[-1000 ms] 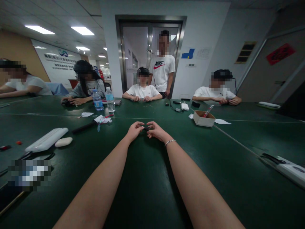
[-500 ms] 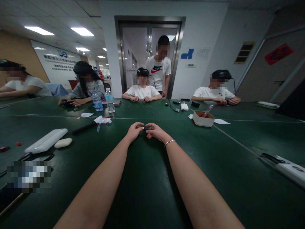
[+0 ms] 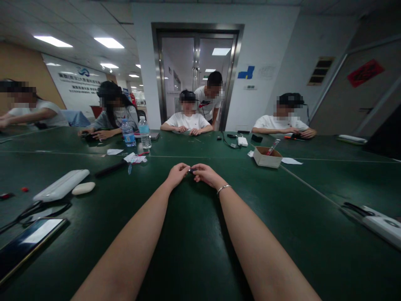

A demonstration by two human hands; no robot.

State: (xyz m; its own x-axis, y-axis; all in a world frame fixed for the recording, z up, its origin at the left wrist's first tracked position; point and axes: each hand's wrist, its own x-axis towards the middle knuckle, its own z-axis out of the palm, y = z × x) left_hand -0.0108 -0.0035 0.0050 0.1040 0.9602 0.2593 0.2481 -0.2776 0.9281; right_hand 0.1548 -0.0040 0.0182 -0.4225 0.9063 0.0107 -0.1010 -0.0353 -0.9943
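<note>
I am pinching a small dark part at twelve o'clock between my left hand and right hand, its long axis running across, equally near both, low over the green table.

Both hands meet mid-table, left hand and right hand pinching a small object between them, cardboard box beyond to the right, two water bottles beyond left.
</note>
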